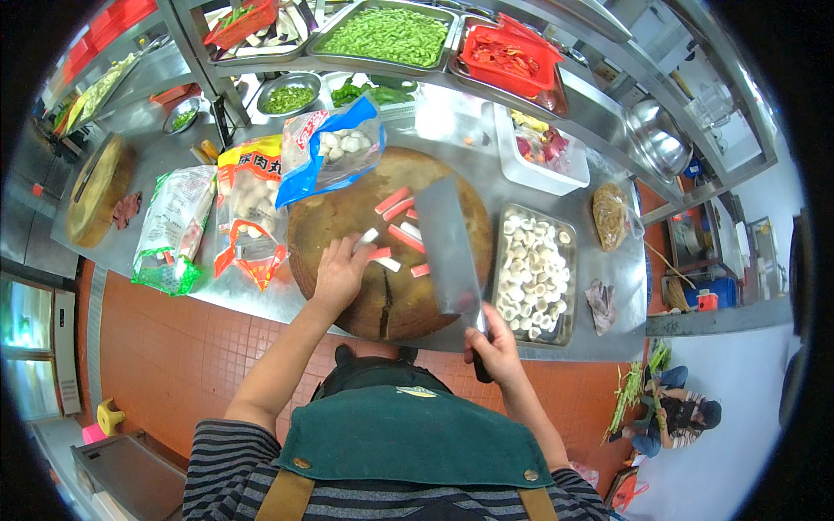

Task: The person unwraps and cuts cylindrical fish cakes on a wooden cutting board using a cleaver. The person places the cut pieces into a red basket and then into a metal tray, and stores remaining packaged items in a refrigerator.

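Observation:
My left hand rests on the round wooden chopping board, its fingertips against red-and-white crab stick pieces that poke out from under it. My right hand grips the black handle of a wide cleaver. The blade hangs over the board's right half and hides part of it. More crab stick pieces are scattered left of the blade. A dark crack runs through the board near its front edge. To the right of the board is a steel tray of hollow white rounds, perhaps mushroom caps.
Open bags of meatballs and white balls stand left of the board, beside a green-white bag. A white tub sits at back right. Overhead, a shelf carries chopped green beans. A person sits at lower right.

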